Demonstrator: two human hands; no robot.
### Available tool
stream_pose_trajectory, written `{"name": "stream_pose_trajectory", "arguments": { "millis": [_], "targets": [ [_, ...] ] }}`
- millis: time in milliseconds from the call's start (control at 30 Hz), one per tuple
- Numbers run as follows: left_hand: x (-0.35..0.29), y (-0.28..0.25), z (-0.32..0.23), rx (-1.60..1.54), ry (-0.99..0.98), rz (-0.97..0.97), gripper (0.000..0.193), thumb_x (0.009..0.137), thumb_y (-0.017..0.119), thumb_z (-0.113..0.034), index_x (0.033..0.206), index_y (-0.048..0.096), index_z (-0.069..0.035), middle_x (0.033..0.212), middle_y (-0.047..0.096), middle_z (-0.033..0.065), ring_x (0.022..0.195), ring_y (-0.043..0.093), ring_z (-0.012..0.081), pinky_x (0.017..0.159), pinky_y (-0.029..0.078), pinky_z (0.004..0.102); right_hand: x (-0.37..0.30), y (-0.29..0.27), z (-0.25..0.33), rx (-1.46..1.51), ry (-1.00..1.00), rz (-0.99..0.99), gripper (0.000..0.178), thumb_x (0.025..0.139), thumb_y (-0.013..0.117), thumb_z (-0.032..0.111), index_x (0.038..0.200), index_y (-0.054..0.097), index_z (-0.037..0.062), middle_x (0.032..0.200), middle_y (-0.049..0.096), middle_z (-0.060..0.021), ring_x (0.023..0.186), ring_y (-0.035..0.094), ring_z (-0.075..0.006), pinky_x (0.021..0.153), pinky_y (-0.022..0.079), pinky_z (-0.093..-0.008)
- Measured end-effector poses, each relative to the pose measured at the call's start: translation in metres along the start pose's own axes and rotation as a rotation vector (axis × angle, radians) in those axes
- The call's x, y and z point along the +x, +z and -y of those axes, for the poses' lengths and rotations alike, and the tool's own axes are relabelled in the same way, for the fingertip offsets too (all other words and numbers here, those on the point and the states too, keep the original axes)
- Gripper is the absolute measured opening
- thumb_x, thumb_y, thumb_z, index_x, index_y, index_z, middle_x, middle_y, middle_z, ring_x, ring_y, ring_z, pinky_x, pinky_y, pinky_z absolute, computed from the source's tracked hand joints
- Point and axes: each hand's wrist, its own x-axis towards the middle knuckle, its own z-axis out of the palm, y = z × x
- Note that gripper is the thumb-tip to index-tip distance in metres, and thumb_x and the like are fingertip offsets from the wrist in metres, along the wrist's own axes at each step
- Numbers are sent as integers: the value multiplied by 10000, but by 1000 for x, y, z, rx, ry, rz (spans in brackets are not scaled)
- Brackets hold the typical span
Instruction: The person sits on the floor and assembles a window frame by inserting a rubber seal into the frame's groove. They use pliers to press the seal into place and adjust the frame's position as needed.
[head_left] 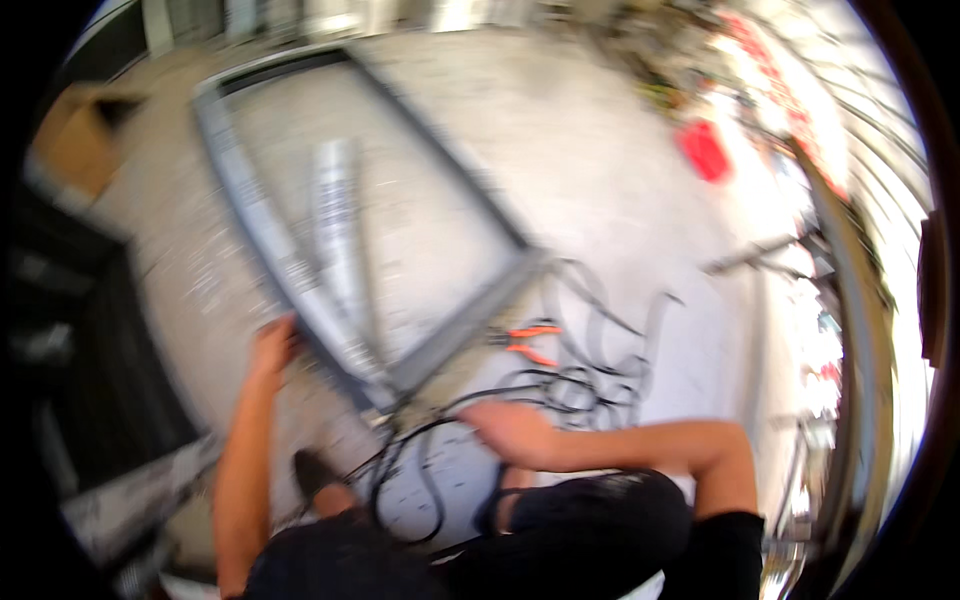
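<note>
A grey four-sided metal window frame (463, 318) lies on the floor ahead of me. My left hand (274, 346) is at its near left edge and looks to touch it; its fingers are smeared by motion. My right hand (508, 431) is low, just beyond my knee, beside a tangle of black rubbery cord (575, 392). Blur hides its fingers, so I cannot make out whether it grips the cord. Orange-handled pliers (533, 343) lie between the frame's near right corner and the cord. A pale, wrapped-looking long strip (337, 215) lies inside the frame, its near end by the frame's left side.
A cardboard box (78, 145) and black stacked pieces (100, 340) stand on the left. On the right are a red object (704, 151), a dark metal bar (752, 255) and a long rail (858, 350). My shoe (314, 472) is near the cord.
</note>
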Motion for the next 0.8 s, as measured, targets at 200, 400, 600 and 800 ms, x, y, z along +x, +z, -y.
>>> {"name": "stream_pose_trajectory", "arguments": {
  "millis": [200, 400, 600, 800],
  "targets": [
    [6, -48, 10, -3, 44, -225, 364, 936, 656, -326, 1107, 602, -9, 783, 594, 11, 588, 506, 111, 518, 438, 253, 22, 3, 14, 27, -325, 98, 211, 748, 592, 44, 957, 579, 21, 937, 637, -202, 927, 628, -405, 738, 526, -475],
    [27, -46, 17, 70, 97, -279, 278, 935, 651, -321, 881, 590, -56, 642, 492, -38, 484, 421, 82, 419, 318, 248, 23, 10, 27, 158, -296, 123, 203, 701, 612, 43, 899, 643, 10, 860, 673, -202, 874, 654, -405, 717, 532, -491],
    [3, -38, -11, -26, -4, -168, 253, 944, 633, -337, 814, 522, -150, 603, 356, -64, 484, 354, 80, 442, 299, 252, 74, 4, 81, 621, -396, 312, 269, 753, 546, 61, 979, 633, -56, 847, 674, -199, 761, 657, -334, 664, 526, -428],
    [2, -31, -8, -58, -66, -82, 229, 942, 626, -365, 860, 547, -166, 669, 416, -64, 599, 409, 97, 608, 383, 295, 77, -26, 102, 1408, -188, 458, 320, 793, 524, 66, 1079, 614, -44, 709, 678, -118, 525, 598, -160, 447, 469, -292]
  ]
}}
